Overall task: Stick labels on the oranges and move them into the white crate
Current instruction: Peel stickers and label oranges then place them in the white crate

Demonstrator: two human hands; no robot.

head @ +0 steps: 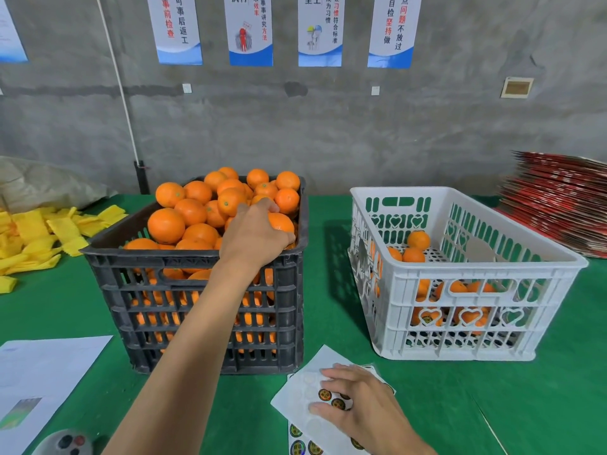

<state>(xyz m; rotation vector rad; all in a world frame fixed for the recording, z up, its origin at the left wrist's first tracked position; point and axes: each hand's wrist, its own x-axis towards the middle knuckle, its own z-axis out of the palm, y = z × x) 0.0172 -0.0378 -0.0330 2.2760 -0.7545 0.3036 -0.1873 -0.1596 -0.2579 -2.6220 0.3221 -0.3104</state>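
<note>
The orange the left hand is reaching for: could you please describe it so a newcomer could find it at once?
Start at the black crate heaped with oranges, left of the white crate. Go to its near right corner, where the left hand lies. The orange under those curled fingers is the only one touched.

We see even, bright overhead light; the white crate (460,274) shadows the counter (328,290) leftward; wide-angle edges bow.

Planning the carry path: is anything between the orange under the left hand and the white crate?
Nothing visible on the table. The left hand grips an orange at the black crate top; bare green cloth separates it from the white crate. Only both rims need clearing.
</note>
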